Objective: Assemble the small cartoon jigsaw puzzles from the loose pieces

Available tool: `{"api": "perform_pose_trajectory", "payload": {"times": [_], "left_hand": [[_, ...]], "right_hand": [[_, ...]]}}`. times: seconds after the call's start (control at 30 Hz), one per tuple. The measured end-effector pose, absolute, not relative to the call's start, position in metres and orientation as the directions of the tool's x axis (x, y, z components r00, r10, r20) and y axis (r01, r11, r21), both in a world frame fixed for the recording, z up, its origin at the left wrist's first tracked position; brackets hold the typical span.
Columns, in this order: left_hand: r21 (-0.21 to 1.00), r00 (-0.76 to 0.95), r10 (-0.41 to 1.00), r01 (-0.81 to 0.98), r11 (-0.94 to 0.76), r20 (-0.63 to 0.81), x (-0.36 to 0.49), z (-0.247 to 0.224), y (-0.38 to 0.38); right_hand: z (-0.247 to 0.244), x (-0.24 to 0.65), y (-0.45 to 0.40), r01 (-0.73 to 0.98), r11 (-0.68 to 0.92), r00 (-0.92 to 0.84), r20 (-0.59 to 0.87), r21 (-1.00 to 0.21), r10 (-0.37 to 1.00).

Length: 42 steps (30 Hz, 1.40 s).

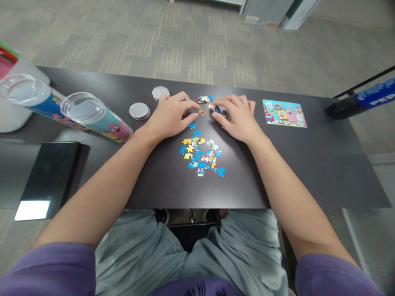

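Observation:
Near the table's far edge my left hand [174, 114] rests with thumb and forefinger apart, their tips beside a small orange-and-red puzzle piece [201, 112]. Opposite it, my right hand [237, 116] curls its fingers and thumb round several dark and blue puzzle pieces [222, 112], partly hidden under the palm. Between and beyond the hands lies a little group of puzzle pieces [204, 99], with one pale piece [210, 106] by my right forefinger. Closer to me, a loose heap of blue, yellow and pink puzzle pieces [200, 154] is spread on the dark table [166, 181].
Right of my right hand lies a cartoon picture card [284, 114]; a Pepsi bottle [361, 98] stands farther right. On the left are white discs [139, 110], two clear-topped cartoon tubes [98, 117] [33, 96], a black tablet-like slab [49, 176] and a white container [27, 74].

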State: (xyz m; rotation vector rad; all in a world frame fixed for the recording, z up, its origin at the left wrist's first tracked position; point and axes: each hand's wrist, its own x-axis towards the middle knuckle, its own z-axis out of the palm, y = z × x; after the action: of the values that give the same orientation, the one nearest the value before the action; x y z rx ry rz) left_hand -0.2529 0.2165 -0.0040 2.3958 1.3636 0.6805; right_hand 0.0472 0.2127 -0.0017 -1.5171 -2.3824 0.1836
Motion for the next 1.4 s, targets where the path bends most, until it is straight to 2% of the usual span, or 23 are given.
{"api": "perform_pose_trajectory", "payload": {"times": [0.23, 0.53, 0.73, 1.0, 1.23, 1.4], "left_hand": [[0.381, 0.53, 0.817, 0.724, -0.575, 0.227, -0.263, -0.008, 0.222], [0.442, 0.515, 0.828, 0.703, -0.557, 0.224, -0.271, -0.008, 0.227], [0.434, 0.507, 0.831, 0.711, -0.554, 0.23, -0.27, -0.006, 0.225], [0.398, 0.559, 0.806, 0.706, -0.585, 0.194, -0.258, -0.007, 0.216], [0.428, 0.463, 0.847, 0.731, -0.532, 0.261, -0.259, -0.008, 0.222], [0.44, 0.485, 0.838, 0.714, -0.544, 0.248, -0.254, -0.016, 0.229]], "right_hand": [[-0.003, 0.035, 0.215, 0.886, 0.366, -0.311, 0.221, -0.284, 0.924], [0.003, 0.02, 0.21, 0.876, 0.396, -0.345, 0.216, -0.276, 0.913], [0.013, 0.022, 0.208, 0.896, 0.379, -0.332, 0.216, -0.231, 0.918], [0.019, 0.032, 0.208, 0.869, 0.434, -0.392, 0.206, -0.237, 0.897], [0.015, 0.034, 0.207, 0.72, 0.63, -0.622, 0.132, -0.292, 0.772], [0.014, 0.047, 0.211, 0.739, 0.608, -0.602, 0.122, -0.289, 0.789]]}}
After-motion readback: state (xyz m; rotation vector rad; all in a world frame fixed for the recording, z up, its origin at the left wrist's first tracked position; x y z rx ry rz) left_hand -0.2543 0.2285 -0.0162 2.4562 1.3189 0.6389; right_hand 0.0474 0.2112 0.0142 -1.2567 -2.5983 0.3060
